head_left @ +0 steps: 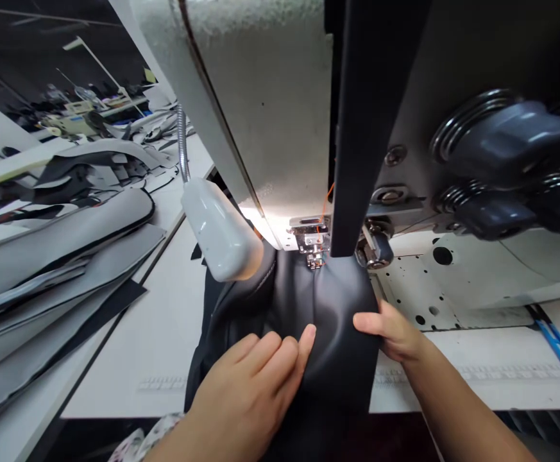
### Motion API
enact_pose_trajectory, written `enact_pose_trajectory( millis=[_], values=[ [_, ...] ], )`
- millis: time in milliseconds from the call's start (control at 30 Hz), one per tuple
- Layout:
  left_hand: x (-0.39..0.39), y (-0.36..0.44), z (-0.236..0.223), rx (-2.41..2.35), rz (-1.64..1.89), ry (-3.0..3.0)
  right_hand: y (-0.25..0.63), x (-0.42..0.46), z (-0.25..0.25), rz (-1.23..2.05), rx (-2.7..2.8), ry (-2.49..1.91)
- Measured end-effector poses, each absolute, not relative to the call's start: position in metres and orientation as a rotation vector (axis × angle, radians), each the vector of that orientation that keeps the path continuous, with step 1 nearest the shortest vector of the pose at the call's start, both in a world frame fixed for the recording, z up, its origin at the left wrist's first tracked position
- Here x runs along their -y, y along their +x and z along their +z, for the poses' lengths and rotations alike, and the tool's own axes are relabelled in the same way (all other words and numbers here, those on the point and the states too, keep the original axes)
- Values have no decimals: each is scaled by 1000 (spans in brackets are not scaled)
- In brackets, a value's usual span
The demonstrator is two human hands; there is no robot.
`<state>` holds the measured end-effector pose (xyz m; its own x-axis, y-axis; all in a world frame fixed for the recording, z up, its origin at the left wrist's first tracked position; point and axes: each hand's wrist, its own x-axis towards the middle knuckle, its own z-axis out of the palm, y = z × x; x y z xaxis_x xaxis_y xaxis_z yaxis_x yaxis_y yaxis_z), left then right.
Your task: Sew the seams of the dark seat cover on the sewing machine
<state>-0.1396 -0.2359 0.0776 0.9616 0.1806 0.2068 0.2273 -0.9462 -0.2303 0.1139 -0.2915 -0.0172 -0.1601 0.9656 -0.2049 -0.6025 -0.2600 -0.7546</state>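
In the head view, a dim workshop blurs away at 10 o'clock from the presser foot [315,260], its things too small to count. A pile of grey pieces [63,256] lies at 9 o'clock, cut off by the picture's edge; the overlaps prevent a count. The one sewing machine [270,109] runs out of view at 12 o'clock, with at least three knobs [515,144] between 2 and 3, some cut off. One lamp [222,234] hangs at 9 o'clock, close in. One black sheet [342,359] lies under the foot and spreads toward 6 o'clock, its near end out of view; one orange thread [326,200] shows above the foot. Of two hands, the left hand [255,378], at 7 o'clock, rests on the sheet, index finger extended and the others half curled; whether it grips any material is hidden. The right hand [398,330], at 4 o'clock, is closed on the sheet's edge, thumb on top, fingertips hidden beneath. Ruler marks [505,372] show on both sides of the sheet, one ruler or two, unclear. One blue cutter [559,343] lies between 3 and 4 o'clock.
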Motion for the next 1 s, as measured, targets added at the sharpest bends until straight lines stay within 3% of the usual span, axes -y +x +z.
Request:
enact_pose_trajectory(
  millis=[167,267,533,1000],
  values=[
    [245,-136,70,373,-210,-2813,135,294,-8,988,803,-1210],
    [247,-132,69,378,-194,-2790,143,289,-3,821,829,-1318],
    [247,-128,63,387,-153,-2782,145,208,4,1320,698,-1014],
    [233,-134,55,390,-79,-2786,115,203,-1,1219,468,-827]
  ],
)
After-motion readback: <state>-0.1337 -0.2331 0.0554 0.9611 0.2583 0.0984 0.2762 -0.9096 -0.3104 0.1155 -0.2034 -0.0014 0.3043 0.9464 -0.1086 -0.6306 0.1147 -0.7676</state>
